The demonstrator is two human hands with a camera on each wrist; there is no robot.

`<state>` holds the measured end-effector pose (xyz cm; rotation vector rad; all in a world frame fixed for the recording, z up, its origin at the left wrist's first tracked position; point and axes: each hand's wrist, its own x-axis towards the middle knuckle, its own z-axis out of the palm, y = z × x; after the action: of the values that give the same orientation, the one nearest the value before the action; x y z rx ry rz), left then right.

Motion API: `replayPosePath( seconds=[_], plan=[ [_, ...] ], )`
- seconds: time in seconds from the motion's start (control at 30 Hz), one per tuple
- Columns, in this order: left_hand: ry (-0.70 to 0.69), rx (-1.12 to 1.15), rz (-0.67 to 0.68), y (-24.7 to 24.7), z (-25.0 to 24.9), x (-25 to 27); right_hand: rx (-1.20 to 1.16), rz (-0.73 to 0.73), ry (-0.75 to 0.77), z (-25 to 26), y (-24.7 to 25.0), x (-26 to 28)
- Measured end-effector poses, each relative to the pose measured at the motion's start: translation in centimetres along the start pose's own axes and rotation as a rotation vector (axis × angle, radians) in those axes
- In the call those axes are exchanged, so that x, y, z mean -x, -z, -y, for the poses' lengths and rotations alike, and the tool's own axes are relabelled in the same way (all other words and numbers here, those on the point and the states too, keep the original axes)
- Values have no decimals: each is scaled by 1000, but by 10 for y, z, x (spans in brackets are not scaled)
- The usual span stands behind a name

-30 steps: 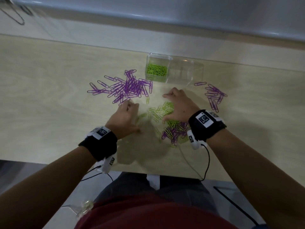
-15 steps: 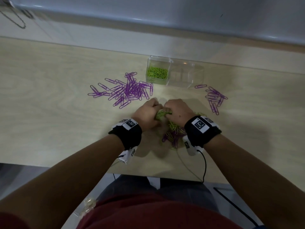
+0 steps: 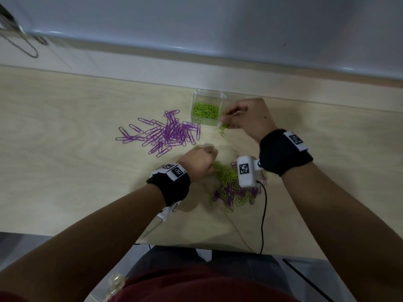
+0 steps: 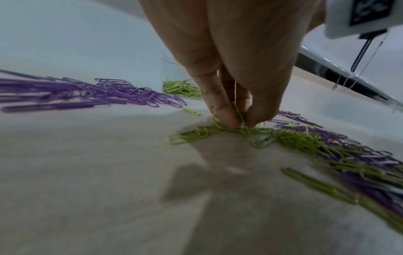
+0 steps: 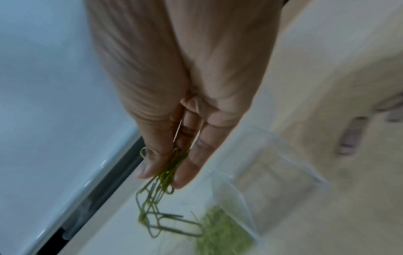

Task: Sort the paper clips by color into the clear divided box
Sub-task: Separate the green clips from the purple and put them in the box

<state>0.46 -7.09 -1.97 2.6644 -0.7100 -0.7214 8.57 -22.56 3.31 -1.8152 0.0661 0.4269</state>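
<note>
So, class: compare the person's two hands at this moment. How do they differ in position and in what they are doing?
The left hand is low at the mixed pile near the table's front edge, pinching green clips that lie on the table; the right hand is raised beside the clear divided box, with a bunch of green clips dangling from it. Both pinch green clips only.

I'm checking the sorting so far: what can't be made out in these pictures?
- Box's right compartment: head view, covered by the right hand; right wrist view, blurred.
- How many green clips that hand pinches: tangled, blurred.
- Mixed pile: head view, partly behind the wrist camera.
- Left hand's fingertips: head view, curled under.
</note>
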Motion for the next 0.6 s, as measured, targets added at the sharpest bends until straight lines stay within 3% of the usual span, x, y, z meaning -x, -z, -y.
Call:
replayPosePath(
  seconds=[0.1,0.2,0.3,0.37,0.47,0.53,0.6],
  plan=[
    [-3,136,-33,8,9,2,21,-83,116,16,-8,-34],
    [12,360,-190,19,18,7,174,-176,229,17,-24,-59],
    [76,526,-379,41,25,7,463,-36,233,1,-36,-65],
    [113,574,-457,58,30,-2,563,52,249,-8,-32,-59],
    [148,587,-578,79,38,-26,553,-68,372,-14,-12,-38],
    [188,548,-616,87,43,-44,528,-106,367,-22,5,-17],
    [220,477,-580,89,47,-61,536,20,291,-33,16,8]
  ],
)
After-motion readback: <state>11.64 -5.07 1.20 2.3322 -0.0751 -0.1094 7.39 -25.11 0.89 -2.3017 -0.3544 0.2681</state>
